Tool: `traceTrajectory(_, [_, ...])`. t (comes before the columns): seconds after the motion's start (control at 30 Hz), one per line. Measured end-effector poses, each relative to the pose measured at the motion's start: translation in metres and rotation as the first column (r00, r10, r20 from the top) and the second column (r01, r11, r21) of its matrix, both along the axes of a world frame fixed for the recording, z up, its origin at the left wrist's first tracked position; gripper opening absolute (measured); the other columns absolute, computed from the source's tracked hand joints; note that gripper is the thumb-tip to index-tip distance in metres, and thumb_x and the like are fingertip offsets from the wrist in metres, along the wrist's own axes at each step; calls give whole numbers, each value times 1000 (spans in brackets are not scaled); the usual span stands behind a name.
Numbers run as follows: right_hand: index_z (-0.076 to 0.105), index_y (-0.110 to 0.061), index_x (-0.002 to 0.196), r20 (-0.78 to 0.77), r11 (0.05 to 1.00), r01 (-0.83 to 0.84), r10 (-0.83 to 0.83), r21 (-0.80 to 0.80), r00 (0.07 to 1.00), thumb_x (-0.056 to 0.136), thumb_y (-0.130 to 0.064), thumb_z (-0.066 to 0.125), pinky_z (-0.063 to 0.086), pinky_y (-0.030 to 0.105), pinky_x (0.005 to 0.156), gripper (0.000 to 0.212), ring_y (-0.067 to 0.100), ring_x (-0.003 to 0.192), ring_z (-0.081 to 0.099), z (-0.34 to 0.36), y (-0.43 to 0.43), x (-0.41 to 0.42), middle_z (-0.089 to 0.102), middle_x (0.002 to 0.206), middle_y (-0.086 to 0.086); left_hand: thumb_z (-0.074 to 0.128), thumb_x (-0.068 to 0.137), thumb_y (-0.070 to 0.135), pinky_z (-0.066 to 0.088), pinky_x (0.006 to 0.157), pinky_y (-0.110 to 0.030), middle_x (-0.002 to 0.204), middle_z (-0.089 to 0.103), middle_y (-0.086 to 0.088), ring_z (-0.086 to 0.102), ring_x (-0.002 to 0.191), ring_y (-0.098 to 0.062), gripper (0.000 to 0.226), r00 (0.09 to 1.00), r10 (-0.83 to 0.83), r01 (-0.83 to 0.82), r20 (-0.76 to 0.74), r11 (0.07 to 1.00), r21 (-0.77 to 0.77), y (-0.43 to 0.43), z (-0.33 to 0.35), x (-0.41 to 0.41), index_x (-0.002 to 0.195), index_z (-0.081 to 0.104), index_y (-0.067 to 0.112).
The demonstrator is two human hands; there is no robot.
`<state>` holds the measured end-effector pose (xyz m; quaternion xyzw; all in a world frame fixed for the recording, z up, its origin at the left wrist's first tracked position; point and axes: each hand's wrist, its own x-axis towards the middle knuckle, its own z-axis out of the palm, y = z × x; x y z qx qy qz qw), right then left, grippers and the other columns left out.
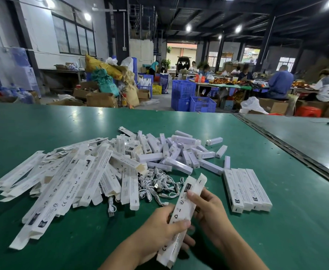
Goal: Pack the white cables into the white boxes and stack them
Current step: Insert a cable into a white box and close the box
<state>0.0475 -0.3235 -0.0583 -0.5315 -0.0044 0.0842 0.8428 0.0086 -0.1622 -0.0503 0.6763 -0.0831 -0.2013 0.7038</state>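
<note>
Both my hands hold one long white box [183, 207] tilted over the green table [276, 230], its far flaps open. My left hand [165, 227] grips its lower middle, thumb on top. My right hand [206, 207] holds its right side, thumb pressed on the printed face. A tangle of white cables [159, 184] lies just beyond the box. Several flat white boxes [66, 182] are heaped at the left. Three packed boxes [247, 190] lie side by side at the right.
A pile of small white bar-shaped units [179, 152] lies behind the cables. A metal seam [288, 147] splits the table from a grey one at the right. Beyond stand blue crates [189, 98], cardboard boxes and seated people working.
</note>
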Motion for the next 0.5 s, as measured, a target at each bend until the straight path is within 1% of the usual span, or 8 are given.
traceTrajectory(0.03, [70,-1,97,-4,1000,12,-12,-13,1000,72,-13,77,56,39,59,28,33,74,66,-1,-1,0,69,92,23,60,98,11,60,70,-38,101,74,-17,74,87,-34,28,1000,-16,15,-23,1000,-25,-1,1,-1,126,55,10])
traceTrajectory(0.13, [75,-8,90,13,997,39,-38,-66,999,72,-14,78,56,42,69,20,33,79,69,-3,-1,1,72,96,23,56,101,11,61,69,-41,104,74,-18,73,87,-35,34,992,-94,85,-84,991,-107,-2,4,-3,133,49,14])
traceTrajectory(0.2, [76,-12,89,28,993,63,-60,-100,998,70,-15,80,54,42,73,20,31,79,70,-4,0,1,73,97,22,57,100,10,61,69,-43,106,73,-18,71,89,-35,39,983,-152,136,-99,979,-152,1,4,-2,137,46,15])
traceTrajectory(0.27, [76,-12,89,28,991,87,-85,-98,996,68,-17,81,54,42,73,22,29,78,70,-4,0,2,73,96,20,61,97,5,61,71,-44,114,70,-20,70,95,-37,48,969,-224,201,-103,960,-193,6,4,-1,141,43,15])
traceTrajectory(0.37, [75,-9,89,9,995,74,-74,-66,997,70,-17,80,55,39,67,22,30,76,69,-2,-2,2,72,92,19,62,94,-2,60,72,-44,120,65,-23,68,100,-39,57,949,-300,267,-96,928,-258,10,4,-2,144,42,16])
traceTrajectory(0.43, [71,-4,95,-29,1000,25,-26,-15,999,76,-16,77,56,35,57,23,31,69,67,0,-2,0,70,86,20,62,93,-3,60,72,-46,115,67,-22,68,96,-39,57,954,-279,239,-111,929,-282,7,3,-3,144,42,15])
traceTrajectory(0.5, [68,-2,99,-50,1000,-21,22,21,998,80,-15,73,54,32,50,23,28,62,65,2,-1,-2,67,83,21,60,94,-3,60,68,-43,106,71,-18,69,87,-34,52,969,-225,188,-107,941,-282,2,0,-4,141,45,14])
